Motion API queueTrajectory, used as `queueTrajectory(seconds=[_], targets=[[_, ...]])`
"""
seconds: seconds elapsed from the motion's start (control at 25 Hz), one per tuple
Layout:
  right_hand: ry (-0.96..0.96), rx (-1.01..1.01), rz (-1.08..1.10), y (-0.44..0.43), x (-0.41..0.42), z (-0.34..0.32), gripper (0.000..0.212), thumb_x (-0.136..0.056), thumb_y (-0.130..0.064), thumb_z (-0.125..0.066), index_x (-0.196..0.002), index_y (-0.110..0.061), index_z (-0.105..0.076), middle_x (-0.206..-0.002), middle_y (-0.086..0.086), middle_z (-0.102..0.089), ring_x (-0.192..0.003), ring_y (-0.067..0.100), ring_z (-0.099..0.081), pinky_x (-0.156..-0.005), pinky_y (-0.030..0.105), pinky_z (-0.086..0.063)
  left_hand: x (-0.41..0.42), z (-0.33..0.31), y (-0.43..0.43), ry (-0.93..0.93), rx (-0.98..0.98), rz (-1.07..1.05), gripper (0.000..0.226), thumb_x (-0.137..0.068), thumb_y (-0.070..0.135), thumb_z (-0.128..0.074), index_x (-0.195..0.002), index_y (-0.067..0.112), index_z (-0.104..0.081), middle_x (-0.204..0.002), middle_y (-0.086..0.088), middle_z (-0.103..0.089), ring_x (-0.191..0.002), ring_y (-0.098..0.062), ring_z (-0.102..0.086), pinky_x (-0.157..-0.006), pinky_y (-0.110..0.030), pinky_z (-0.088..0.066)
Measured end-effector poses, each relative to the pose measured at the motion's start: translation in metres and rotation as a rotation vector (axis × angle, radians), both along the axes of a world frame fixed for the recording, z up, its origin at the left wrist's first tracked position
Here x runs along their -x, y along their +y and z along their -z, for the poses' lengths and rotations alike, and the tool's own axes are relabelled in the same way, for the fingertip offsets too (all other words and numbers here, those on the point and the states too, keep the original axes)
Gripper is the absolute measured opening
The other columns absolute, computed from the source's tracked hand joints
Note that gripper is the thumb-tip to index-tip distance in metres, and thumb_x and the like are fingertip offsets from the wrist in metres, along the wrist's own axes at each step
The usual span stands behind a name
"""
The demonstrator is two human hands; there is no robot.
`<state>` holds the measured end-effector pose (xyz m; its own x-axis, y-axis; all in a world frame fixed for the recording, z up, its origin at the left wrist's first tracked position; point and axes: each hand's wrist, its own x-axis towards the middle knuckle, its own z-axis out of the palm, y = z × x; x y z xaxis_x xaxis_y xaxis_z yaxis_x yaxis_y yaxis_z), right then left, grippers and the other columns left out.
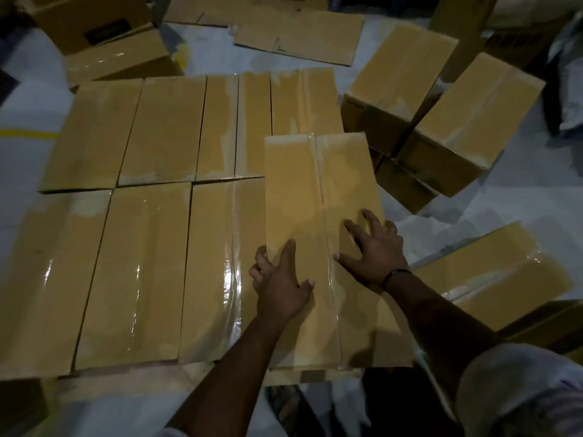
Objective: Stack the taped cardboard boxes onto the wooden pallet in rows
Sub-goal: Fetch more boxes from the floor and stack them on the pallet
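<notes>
A long taped cardboard box (303, 197) lies at the right front of the stack, its far end overlapping the back row. My left hand (280, 285) grips its left edge, fingers curled under and thumb on top. Over on the box's right side, my right hand (373, 250) lies with fingers spread toward the right edge. Taped boxes (138, 266) fill two rows beside it; the back row (164, 127) holds several. A strip of the wooden pallet (132, 381) shows under the front row.
Loose taped boxes stand on the floor at the right (473, 121) and near right (492, 272). Flattened cardboard (303, 33) lies at the back, and a larger carton (107, 36) stands at the back left. Pale floor (28, 99) shows on the left.
</notes>
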<state>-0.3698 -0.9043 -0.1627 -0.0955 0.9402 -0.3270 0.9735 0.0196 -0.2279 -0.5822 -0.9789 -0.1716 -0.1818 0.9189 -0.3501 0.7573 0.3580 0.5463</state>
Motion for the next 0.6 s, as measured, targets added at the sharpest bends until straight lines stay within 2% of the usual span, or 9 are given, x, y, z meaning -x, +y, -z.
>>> queueTrajectory(seconds=[0.12, 0.32, 0.48, 0.6], targets=[[-0.032, 0.049, -0.023, -0.013, -0.002, -0.002, 0.088, -0.083, -0.078, -0.054, -0.156, -0.045, -0.018, -0.167, -0.005, 0.003, -0.148, 0.041, -0.008, -0.114, 0.057, -0.026, 0.006, 0.000, -0.002, 0.010, 0.025, 0.050, 0.094, -0.086, 0.052, -0.075, -0.160, 0.044, -0.018, -0.163, -0.008, 0.005, -0.139, -0.037, -0.015, -0.112, -0.050, -0.031], [-0.035, 0.116, -0.065, -0.084, -0.016, -0.013, 0.091, -0.084, -0.076, -0.053, -0.158, -0.042, -0.012, -0.168, -0.003, 0.012, -0.149, 0.043, -0.005, -0.114, 0.059, -0.032, 0.001, -0.017, -0.045, 0.070, 0.123, 0.181, 0.095, -0.091, 0.050, -0.069, -0.163, 0.039, -0.007, -0.166, -0.016, 0.017, -0.145, -0.051, -0.015, -0.115, -0.054, -0.030], [0.041, 0.101, -0.093, -0.150, -0.037, 0.000, 0.100, -0.078, -0.086, -0.047, -0.159, -0.045, -0.003, -0.165, -0.007, 0.026, -0.148, 0.044, -0.016, -0.110, 0.056, -0.039, 0.010, -0.023, -0.097, 0.063, 0.237, 0.294, 0.127, -0.073, 0.064, -0.082, -0.161, 0.046, 0.008, -0.164, -0.015, 0.032, -0.150, -0.050, -0.020, -0.116, -0.050, -0.035], [0.128, 0.128, -0.133, -0.185, -0.053, 0.009, 0.113, -0.068, -0.091, -0.053, -0.157, -0.049, 0.001, -0.162, -0.010, 0.033, -0.149, 0.047, -0.014, -0.111, 0.056, -0.041, 0.017, -0.024, -0.119, 0.077, 0.300, 0.357, 0.147, -0.058, 0.057, -0.094, -0.160, 0.046, 0.011, -0.166, -0.019, 0.024, -0.149, -0.046, -0.027, -0.113, -0.043, -0.041]])
